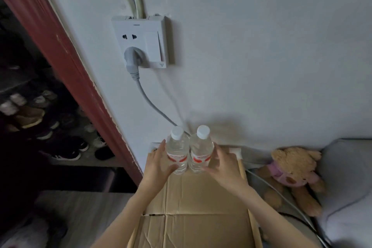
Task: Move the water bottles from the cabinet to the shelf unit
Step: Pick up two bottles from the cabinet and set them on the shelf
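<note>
Two clear water bottles with white caps and red labels stand upright side by side at the far end of a flattened cardboard sheet (193, 203), close to the wall. My left hand (159, 164) grips the left bottle (177, 150) around its lower body. My right hand (221, 169) grips the right bottle (201, 149) the same way. The two bottles touch each other. Whether their bases rest on the cardboard or hang just above it is unclear.
A white wall socket (141, 41) with a grey plug and cable (153, 104) hangs above the bottles. A red door frame (66, 60) borders a dark space with several shoes (60, 143) at left. A plush bear (291, 173) lies on grey bedding at right.
</note>
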Demonstrator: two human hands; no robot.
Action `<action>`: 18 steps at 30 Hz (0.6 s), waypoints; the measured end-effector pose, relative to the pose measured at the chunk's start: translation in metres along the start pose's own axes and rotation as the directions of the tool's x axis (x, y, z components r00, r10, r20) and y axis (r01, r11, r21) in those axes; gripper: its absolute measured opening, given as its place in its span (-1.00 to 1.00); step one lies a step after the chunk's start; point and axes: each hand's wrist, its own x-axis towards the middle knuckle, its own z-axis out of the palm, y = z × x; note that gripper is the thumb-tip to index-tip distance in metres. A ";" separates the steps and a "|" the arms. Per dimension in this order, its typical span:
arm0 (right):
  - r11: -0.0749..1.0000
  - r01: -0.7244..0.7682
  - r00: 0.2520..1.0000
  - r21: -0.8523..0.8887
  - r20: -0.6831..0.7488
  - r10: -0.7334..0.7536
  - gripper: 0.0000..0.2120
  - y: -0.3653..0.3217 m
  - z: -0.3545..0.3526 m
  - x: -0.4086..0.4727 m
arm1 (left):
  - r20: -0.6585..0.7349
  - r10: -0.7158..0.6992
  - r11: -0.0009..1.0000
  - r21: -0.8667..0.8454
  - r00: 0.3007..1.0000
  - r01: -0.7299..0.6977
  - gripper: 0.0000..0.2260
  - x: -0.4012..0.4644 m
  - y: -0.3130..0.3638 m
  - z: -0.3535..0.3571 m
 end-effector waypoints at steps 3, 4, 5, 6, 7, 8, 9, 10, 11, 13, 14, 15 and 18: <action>0.993 -0.014 0.994 0.118 0.112 0.000 -0.60 0.000 0.010 0.004 | 0.027 -0.026 1.000 -0.013 0.999 0.027 -0.33 -0.001 -0.007 0.013; 0.984 -0.031 0.990 0.174 0.144 0.005 -0.57 0.002 0.015 0.007 | 0.020 -0.038 0.998 -0.048 0.999 0.039 -0.37 0.000 -0.006 0.017; 0.972 -0.053 0.987 0.227 0.159 0.017 -0.53 0.005 0.020 0.011 | 0.022 -0.062 0.996 -0.064 0.998 0.063 -0.41 0.002 -0.008 0.021; 0.958 -0.079 0.987 0.275 0.160 0.036 -0.51 0.009 0.025 0.014 | 0.020 -0.067 0.995 -0.079 0.998 0.069 -0.45 0.005 -0.010 0.024; 0.945 -0.107 0.987 0.308 0.149 0.064 -0.50 0.013 0.030 0.017 | 0.010 -0.078 0.992 -0.102 0.997 0.078 -0.48 0.008 -0.014 0.027; 0.930 -0.136 0.986 0.342 0.136 0.094 -0.49 0.019 0.034 0.020 | -0.006 -0.087 0.988 -0.128 0.996 0.086 -0.51 0.010 -0.017 0.028; 0.921 -0.151 0.986 0.359 0.119 0.115 -0.49 0.024 0.038 0.022 | -0.024 -0.111 0.984 -0.146 0.994 0.106 -0.54 0.012 -0.019 0.030; 0.918 -0.166 0.985 0.360 0.112 0.135 -0.47 0.028 0.042 0.024 | -0.041 -0.117 0.980 -0.164 0.992 0.109 -0.56 0.013 -0.019 0.030; 0.916 -0.180 0.983 0.359 0.101 0.154 -0.42 0.030 0.045 0.025 | -0.062 -0.112 0.978 -0.181 0.992 0.099 -0.58 0.016 -0.018 0.031; 0.912 -0.196 0.980 0.359 0.055 0.189 -0.32 0.033 0.050 0.030 | -0.094 -0.085 0.979 -0.192 0.992 0.066 -0.60 0.020 -0.014 0.032; 0.914 -0.195 0.980 0.355 0.035 0.196 -0.32 0.033 0.053 0.033 | -0.106 -0.051 0.985 -0.172 0.993 0.032 -0.60 0.023 -0.011 0.032; 0.917 -0.196 0.979 0.347 0.021 0.201 -0.33 0.031 0.053 0.037 | -0.104 -0.023 0.987 -0.159 0.994 0.006 -0.60 0.026 -0.010 0.033; 0.929 -0.176 0.981 0.327 -0.020 0.193 -0.35 0.029 0.052 0.046 | -0.086 -0.024 0.984 -0.180 0.996 0.009 -0.59 0.035 -0.013 0.033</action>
